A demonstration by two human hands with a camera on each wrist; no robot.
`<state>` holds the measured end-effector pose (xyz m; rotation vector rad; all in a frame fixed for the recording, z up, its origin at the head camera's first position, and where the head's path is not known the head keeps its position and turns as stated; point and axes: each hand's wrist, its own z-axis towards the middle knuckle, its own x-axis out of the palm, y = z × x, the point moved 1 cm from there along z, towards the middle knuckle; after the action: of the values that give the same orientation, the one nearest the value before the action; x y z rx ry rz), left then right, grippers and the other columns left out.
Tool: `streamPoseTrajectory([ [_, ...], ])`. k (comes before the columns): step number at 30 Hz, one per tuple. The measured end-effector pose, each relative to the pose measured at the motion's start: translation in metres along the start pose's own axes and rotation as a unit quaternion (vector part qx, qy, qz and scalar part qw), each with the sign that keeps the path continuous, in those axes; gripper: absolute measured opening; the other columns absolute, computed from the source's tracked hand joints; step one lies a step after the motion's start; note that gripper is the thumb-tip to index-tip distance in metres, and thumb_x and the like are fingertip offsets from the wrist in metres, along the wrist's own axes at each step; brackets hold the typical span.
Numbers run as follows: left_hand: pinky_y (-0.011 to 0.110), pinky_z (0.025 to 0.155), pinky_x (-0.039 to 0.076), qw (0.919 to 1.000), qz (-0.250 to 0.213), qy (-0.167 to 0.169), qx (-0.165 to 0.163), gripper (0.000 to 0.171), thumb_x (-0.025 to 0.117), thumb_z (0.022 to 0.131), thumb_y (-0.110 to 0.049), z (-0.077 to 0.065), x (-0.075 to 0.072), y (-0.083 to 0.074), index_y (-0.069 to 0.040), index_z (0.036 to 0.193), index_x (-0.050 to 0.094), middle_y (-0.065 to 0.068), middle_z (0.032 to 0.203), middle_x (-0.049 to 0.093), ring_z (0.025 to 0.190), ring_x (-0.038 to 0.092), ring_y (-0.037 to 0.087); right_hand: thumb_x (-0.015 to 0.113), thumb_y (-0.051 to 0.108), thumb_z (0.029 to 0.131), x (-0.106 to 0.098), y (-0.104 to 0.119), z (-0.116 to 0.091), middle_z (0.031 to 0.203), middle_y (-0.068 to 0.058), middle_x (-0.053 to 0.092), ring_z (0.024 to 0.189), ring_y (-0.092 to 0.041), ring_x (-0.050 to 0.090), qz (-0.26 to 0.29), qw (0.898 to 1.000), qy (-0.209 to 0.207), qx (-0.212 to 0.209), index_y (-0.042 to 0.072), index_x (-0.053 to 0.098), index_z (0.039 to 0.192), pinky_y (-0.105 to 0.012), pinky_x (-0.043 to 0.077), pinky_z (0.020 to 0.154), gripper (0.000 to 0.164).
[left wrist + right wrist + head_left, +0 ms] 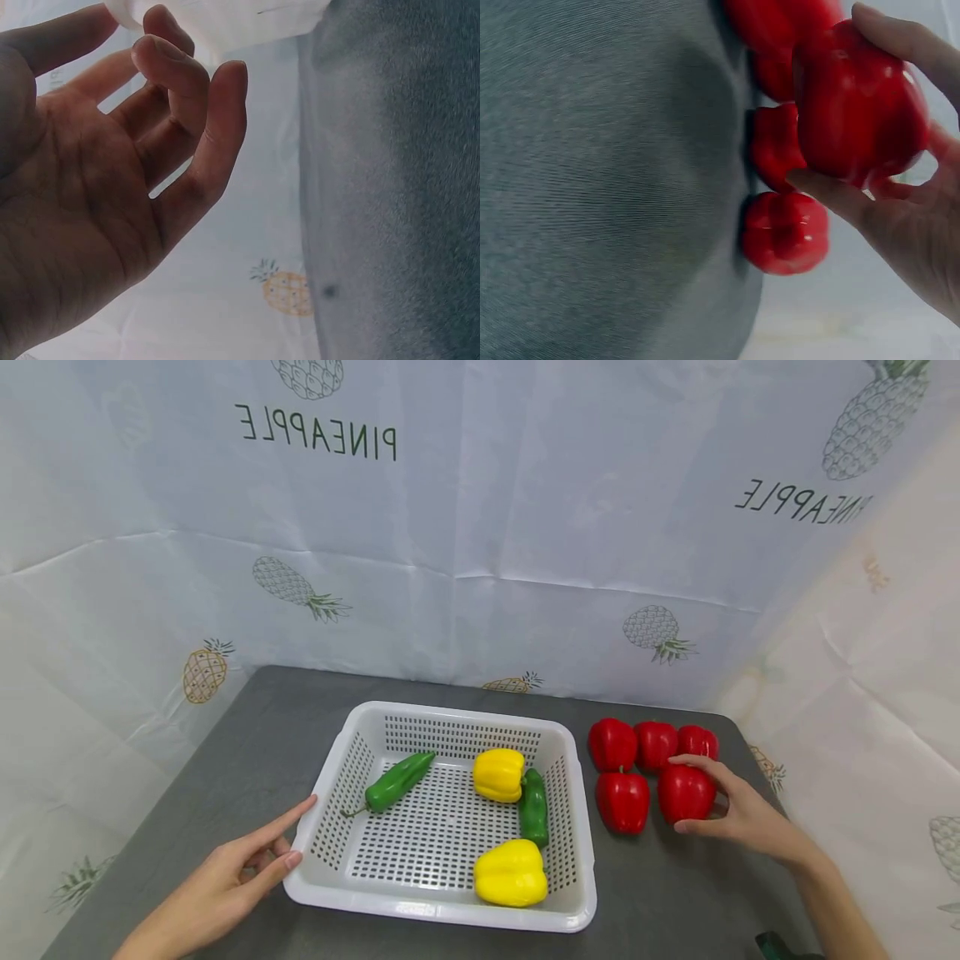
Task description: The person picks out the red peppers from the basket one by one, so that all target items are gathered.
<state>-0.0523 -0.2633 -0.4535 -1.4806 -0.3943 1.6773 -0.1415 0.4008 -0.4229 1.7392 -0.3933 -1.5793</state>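
My right hand grips a red bell pepper between thumb and fingers, at the right of the table. The right wrist view shows this pepper close up in the right hand; whether it touches the table, I cannot tell. Beside it stand other red bell peppers, in two rows. At the left, the index finger and thumb of my left hand touch the rim of a white plastic basket. The other fingers of that left hand bend loosely, holding nothing.
Inside the basket lie two yellow bell peppers and two green peppers. The basket stands mid-table on a dark grey tabletop. A pineapple-print cloth hangs behind and beside the table. A dark object shows at the bottom right.
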Motion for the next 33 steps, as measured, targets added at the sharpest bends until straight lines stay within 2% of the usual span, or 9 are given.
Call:
streamPoseTrajectory([
  [5, 0.018, 0.054, 0.04, 0.9994, 0.01, 0.002, 0.033, 0.066, 0.072, 0.1, -0.002, 0.002, -0.003, 0.0, -0.018, 0.162, 0.052, -0.02, 0.09, 0.059, 0.067, 0.048, -0.007, 0.094, 0.024, 0.081, 0.009, -0.009, 0.004, 0.145, -0.017, 0.052, 0.116, 0.007, 0.05, -0.017, 1.0, 0.02, 0.003, 0.017, 0.049, 0.154, -0.028, 0.063, 0.077, 0.087],
  [8, 0.019, 0.054, 0.04, 0.9992, 0.018, 0.011, 0.033, 0.065, 0.072, 0.101, -0.003, 0.004, -0.006, 0.0, -0.018, 0.161, 0.053, -0.021, 0.09, 0.06, 0.069, 0.048, -0.007, 0.093, 0.024, 0.08, 0.014, -0.013, 0.006, 0.145, -0.018, 0.053, 0.117, 0.003, 0.053, 0.001, 0.999, 0.035, 0.005, 0.012, 0.047, 0.154, -0.029, 0.064, 0.078, 0.087],
  [12, 0.02, 0.055, 0.039, 0.9988, 0.045, 0.019, 0.0, 0.061, 0.073, 0.102, -0.011, 0.007, -0.012, -0.002, -0.022, 0.16, 0.055, -0.022, 0.093, 0.062, 0.072, 0.05, -0.007, 0.092, 0.022, 0.081, 0.018, -0.017, 0.01, 0.144, -0.022, 0.053, 0.119, -0.014, 0.058, 0.019, 0.998, 0.052, 0.003, 0.007, 0.044, 0.154, -0.031, 0.065, 0.078, 0.089],
  [16, 0.022, 0.053, 0.037, 0.9955, 0.081, 0.023, -0.044, 0.057, 0.074, 0.103, -0.02, 0.011, -0.018, -0.002, -0.026, 0.158, 0.057, -0.021, 0.097, 0.066, 0.074, 0.052, -0.007, 0.093, 0.024, 0.079, 0.021, -0.019, 0.012, 0.143, -0.019, 0.054, 0.119, -0.023, 0.059, 0.013, 0.999, 0.048, 0.015, 0.01, 0.044, 0.154, -0.03, 0.065, 0.078, 0.091],
  [23, 0.024, 0.054, 0.038, 0.9888, 0.122, 0.03, -0.081, 0.051, 0.072, 0.105, -0.032, 0.02, -0.029, -0.003, -0.028, 0.155, 0.06, -0.014, 0.1, 0.07, 0.077, 0.055, -0.009, 0.092, 0.022, 0.082, 0.024, -0.019, 0.012, 0.147, -0.024, 0.051, 0.126, -0.038, 0.055, 0.003, 0.999, 0.037, 0.001, 0.009, 0.043, 0.157, -0.029, 0.063, 0.078, 0.091],
  [26, 0.024, 0.055, 0.039, 0.9873, 0.128, 0.036, -0.087, 0.051, 0.072, 0.106, -0.036, 0.027, -0.032, -0.003, -0.03, 0.154, 0.06, -0.015, 0.1, 0.07, 0.077, 0.056, -0.009, 0.093, 0.021, 0.081, 0.024, -0.02, 0.011, 0.148, -0.022, 0.051, 0.127, -0.031, 0.054, 0.003, 0.999, 0.034, 0.001, 0.01, 0.043, 0.157, -0.028, 0.063, 0.08, 0.091],
  [30, 0.025, 0.056, 0.04, 0.9857, 0.139, 0.042, -0.085, 0.051, 0.07, 0.106, -0.04, 0.036, -0.033, -0.004, -0.03, 0.154, 0.06, -0.015, 0.1, 0.07, 0.078, 0.056, -0.009, 0.093, 0.021, 0.081, 0.024, -0.022, 0.008, 0.149, -0.018, 0.051, 0.124, -0.003, 0.051, 0.0, 0.999, 0.032, -0.005, 0.011, 0.044, 0.158, -0.026, 0.062, 0.083, 0.091],
  [33, 0.026, 0.056, 0.039, 0.9835, 0.154, 0.041, -0.086, 0.05, 0.069, 0.107, -0.042, 0.043, -0.034, -0.004, -0.033, 0.155, 0.059, -0.015, 0.101, 0.069, 0.078, 0.056, -0.009, 0.093, 0.02, 0.082, 0.02, -0.022, 0.006, 0.148, -0.016, 0.052, 0.123, 0.012, 0.047, -0.012, 0.999, 0.024, -0.022, 0.01, 0.047, 0.156, -0.023, 0.061, 0.087, 0.089],
])
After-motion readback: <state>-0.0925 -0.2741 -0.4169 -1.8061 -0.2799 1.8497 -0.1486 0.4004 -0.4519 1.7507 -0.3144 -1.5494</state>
